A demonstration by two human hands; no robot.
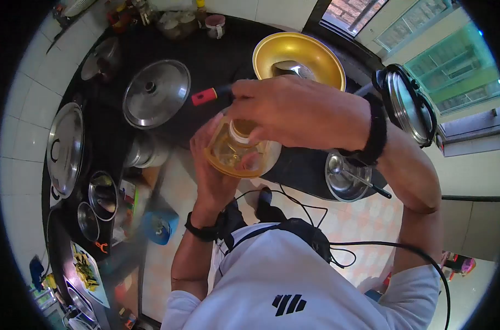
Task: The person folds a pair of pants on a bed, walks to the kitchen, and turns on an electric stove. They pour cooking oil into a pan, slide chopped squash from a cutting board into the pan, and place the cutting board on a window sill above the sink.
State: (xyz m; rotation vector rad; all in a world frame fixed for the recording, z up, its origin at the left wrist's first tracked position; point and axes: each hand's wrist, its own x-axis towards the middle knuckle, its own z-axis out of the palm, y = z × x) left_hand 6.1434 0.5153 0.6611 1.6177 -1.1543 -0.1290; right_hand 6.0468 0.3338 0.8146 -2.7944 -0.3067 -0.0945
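Observation:
I hold a clear jar (234,158) with yellowish edges in front of my chest. My left hand (212,175) wraps round its side and supports it. At the top, my right hand (297,110) is closed on the jar's brownish-yellow lid (242,127), above a white neck. Something pinkish shows low inside the jar, but its kind is unclear. Just beyond my right hand sits a golden wok (327,63) with a metal utensil head (291,68) in it. A red-and-black handle (205,97) sticks out left of my fingers.
Lidded pans (156,94) (66,148) stand on the black counter at left, near metal bowls (102,195). A metal pot (346,184) with a ladle (365,180) is at right. A lidded cooker (407,104) stands behind my right arm. Black cables (310,212) hang near my waist.

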